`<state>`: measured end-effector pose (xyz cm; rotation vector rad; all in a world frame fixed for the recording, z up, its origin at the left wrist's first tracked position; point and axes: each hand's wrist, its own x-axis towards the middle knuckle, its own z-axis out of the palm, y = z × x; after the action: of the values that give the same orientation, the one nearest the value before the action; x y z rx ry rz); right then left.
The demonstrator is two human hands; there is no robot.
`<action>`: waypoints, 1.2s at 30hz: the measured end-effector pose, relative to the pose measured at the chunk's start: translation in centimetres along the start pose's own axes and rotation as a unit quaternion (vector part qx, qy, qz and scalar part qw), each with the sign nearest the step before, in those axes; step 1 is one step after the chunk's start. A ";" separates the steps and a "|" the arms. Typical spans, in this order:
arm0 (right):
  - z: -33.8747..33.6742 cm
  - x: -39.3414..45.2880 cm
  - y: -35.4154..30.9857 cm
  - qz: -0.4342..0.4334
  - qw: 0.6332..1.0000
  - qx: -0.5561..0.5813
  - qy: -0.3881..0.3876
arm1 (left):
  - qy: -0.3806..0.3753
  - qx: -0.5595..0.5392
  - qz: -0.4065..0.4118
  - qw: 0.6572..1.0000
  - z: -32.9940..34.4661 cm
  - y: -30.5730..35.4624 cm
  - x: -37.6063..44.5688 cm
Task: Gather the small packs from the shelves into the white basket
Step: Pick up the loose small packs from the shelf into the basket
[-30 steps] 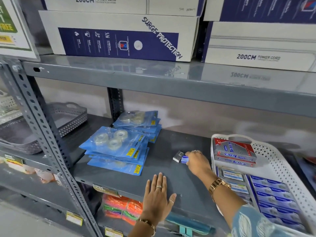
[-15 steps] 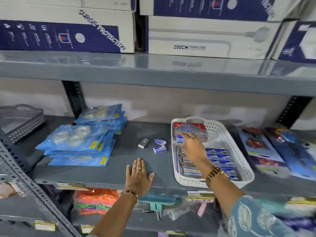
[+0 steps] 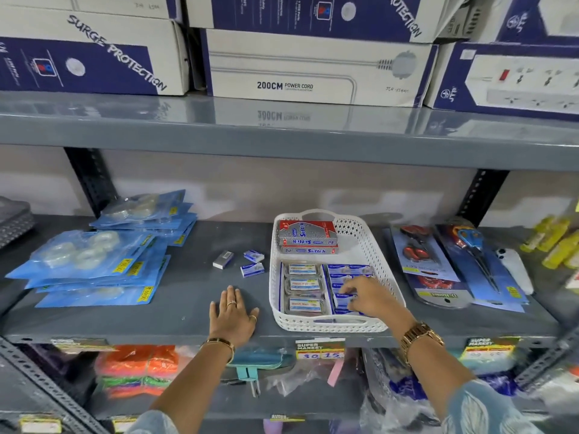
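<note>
The white basket (image 3: 388, 270) stands on the grey middle shelf (image 3: 175, 308). It holds red-and-grey boxes (image 3: 307, 236) at the back, clear-lidded cases (image 3: 303, 286) and rows of small blue packs (image 3: 349, 270). My right hand (image 3: 371, 297) reaches into the basket's front right part, and its fingers pinch a small blue pack (image 3: 342, 299) just above the rows. Left of the basket, three small packs lie loose on the shelf: a grey one (image 3: 223, 259) and two blue ones (image 3: 253, 255) (image 3: 252, 270). My left hand (image 3: 233, 314) rests flat on the shelf near its front edge.
Stacks of blue tape packs (image 3: 94, 264) fill the shelf's left side, with a grey basket (image 3: 12, 220) beyond them. Carded scissors (image 3: 423, 261) and yellow bottles (image 3: 557, 242) lie to the right. Power cord boxes (image 3: 313, 70) sit on the shelf above.
My right hand took a small pack from the shelf, carried it right over the basket and lowered toward the front rows. The view swung right. My left hand stayed flat.
</note>
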<state>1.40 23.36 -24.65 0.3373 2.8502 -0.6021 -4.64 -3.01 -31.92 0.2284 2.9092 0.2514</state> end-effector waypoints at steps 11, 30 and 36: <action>-0.4 1.2 -0.4 -0.031 0.997 -0.063 -0.008 | 0.009 0.004 -0.014 1.000 0.4 0.2 -0.2; -0.1 6.3 -13.5 -0.196 0.975 -0.024 0.100 | 0.034 0.012 -0.008 0.999 -0.8 -4.6 1.3; 2.8 9.7 -17.4 -0.221 0.951 -0.206 0.063 | 0.021 0.020 0.009 1.000 -1.6 -7.0 2.5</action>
<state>-12.02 8.41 -23.12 -0.3541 3.0871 -0.0353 -8.31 -9.66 -32.17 0.2589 2.9578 0.2027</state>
